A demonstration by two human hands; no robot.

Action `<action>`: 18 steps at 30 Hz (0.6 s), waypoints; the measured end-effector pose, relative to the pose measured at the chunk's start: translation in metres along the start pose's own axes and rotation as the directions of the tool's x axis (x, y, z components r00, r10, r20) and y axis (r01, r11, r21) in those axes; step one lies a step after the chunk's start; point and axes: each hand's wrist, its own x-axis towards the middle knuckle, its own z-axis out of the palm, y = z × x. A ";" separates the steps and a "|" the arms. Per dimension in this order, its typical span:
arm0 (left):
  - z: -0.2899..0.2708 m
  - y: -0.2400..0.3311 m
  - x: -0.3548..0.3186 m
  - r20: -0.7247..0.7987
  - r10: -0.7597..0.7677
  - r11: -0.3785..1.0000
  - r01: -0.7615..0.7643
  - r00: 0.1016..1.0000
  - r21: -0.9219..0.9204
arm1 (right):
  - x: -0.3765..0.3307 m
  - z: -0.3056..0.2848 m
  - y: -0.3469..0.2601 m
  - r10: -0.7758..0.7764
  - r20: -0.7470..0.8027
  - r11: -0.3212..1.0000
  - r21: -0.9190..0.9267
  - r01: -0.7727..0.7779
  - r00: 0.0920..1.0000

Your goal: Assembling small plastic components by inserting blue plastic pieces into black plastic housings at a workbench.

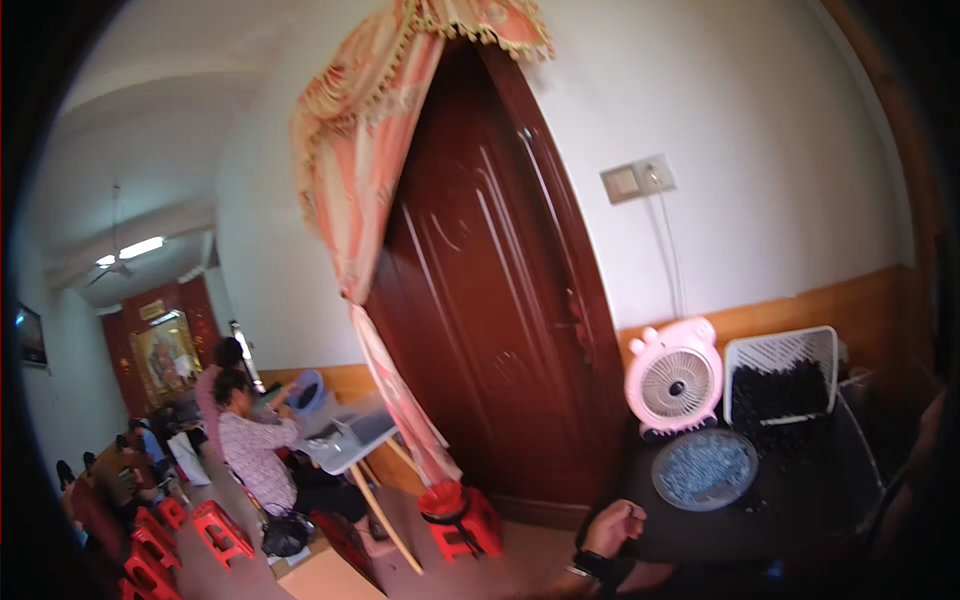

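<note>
My left hand (612,526) rests at the near edge of a dark table (800,515), fingers curled into a loose fist with nothing visible in it; a dark band sits on the wrist. Nearest to it on the table lies a round tray (705,468) filled with small grey-blue pieces. Behind the tray stand a pink desk fan with ears (673,385) and a white slatted basket (780,385) heaped with small black pieces. My right hand is not visible; only a dim reddish shape shows at the far right edge.
A dark red-brown door (480,300) with a peach curtain (370,170) stands left of the table, a red stool (460,520) at its foot. Further left, people sit at a white table (350,440) among red stools (160,540). A wall socket (637,180) hangs above the fan.
</note>
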 end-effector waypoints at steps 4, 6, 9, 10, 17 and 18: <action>-0.004 0.009 -0.033 -0.088 0.081 0.995 -0.085 0.993 -0.044 | 0.046 -0.027 -0.007 -0.049 0.207 0.997 -0.053 0.062 0.977; -0.032 0.004 -0.040 -0.126 0.080 0.996 -0.083 0.989 -0.018 | 0.075 -0.034 -0.004 -0.142 0.296 0.983 -0.071 0.170 0.944; -0.027 0.000 -0.051 -0.142 0.100 0.992 -0.110 0.985 -0.064 | 0.104 -0.036 -0.018 -0.194 0.397 0.960 -0.109 0.257 0.897; -0.035 -0.003 -0.042 -0.094 0.087 0.994 -0.093 0.992 -0.061 | 0.112 -0.041 -0.022 -0.191 0.430 0.950 -0.146 0.277 0.882; -0.071 -0.036 -0.036 -0.039 0.071 0.991 -0.075 0.997 -0.111 | 0.183 -0.050 -0.056 -0.391 0.439 0.848 -0.170 0.502 0.809; -0.072 -0.009 -0.014 -0.013 0.114 0.990 -0.115 0.993 -0.083 | 0.191 -0.048 -0.057 -0.436 0.413 0.824 -0.175 0.539 0.800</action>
